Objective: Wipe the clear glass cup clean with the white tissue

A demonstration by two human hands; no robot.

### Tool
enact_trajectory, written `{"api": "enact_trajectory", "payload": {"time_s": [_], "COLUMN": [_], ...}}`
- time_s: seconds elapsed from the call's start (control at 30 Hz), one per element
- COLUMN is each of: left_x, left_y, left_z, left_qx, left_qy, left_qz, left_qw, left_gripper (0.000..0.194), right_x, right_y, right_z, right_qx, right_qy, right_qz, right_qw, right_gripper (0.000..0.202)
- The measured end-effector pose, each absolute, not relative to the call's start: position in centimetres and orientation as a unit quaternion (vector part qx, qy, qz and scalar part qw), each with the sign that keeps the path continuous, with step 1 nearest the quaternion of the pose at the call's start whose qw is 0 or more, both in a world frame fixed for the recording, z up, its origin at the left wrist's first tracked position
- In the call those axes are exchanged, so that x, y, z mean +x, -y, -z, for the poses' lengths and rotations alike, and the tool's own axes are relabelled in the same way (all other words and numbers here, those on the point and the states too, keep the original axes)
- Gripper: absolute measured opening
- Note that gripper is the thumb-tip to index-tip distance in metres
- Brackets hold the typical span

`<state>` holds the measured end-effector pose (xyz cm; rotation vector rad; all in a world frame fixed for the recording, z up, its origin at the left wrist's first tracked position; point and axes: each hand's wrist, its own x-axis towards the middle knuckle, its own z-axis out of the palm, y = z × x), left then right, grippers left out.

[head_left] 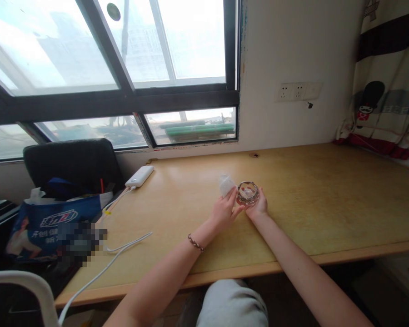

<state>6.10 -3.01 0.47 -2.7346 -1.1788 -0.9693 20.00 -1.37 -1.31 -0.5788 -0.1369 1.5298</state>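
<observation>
My right hand (259,205) is wrapped round the right side and underside of a clear, faceted glass ashtray (248,194), held above the table with its open top toward me. My left hand (226,208) is at its left side and pinches a white tissue (226,184), which sticks up past the fingertips. The left thumb reaches to the lower edge of the glass. Whether the tissue itself touches the ashtray I cannot tell.
Under my hands is a wooden table (313,195). A white power bank (139,176) with a white cable (122,247) lies at its left edge. Beyond that edge are a blue bag (57,222) and a black chair (73,159). A window and wall stand behind.
</observation>
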Motion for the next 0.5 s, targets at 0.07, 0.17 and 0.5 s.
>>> {"api": "enact_trajectory", "payload": {"time_s": [0.07, 0.17, 0.5], "left_x": [6.1, 6.3, 6.8], "left_y": [3.0, 3.2, 4.0], "left_z": [-0.3, 0.0, -0.6], "left_qx": [-0.877, -0.889, -0.916], "left_qy": [0.372, 0.356, 0.301], "left_qz": [0.304, 0.287, 0.264], "left_qw": [0.005, 0.001, -0.005], "left_gripper": [0.056, 0.059, 0.069], "right_x": [20.3, 20.7, 21.1], "right_y": [1.3, 1.1, 0.5], "right_z": [1.3, 1.3, 2.0], "right_qx": [-0.257, -0.254, -0.259], "right_qy": [0.048, 0.028, 0.069], "right_qz": [-0.679, -0.679, -0.675], "right_qw": [0.686, 0.688, 0.688], "right_gripper": [0.034, 0.035, 0.041]}}
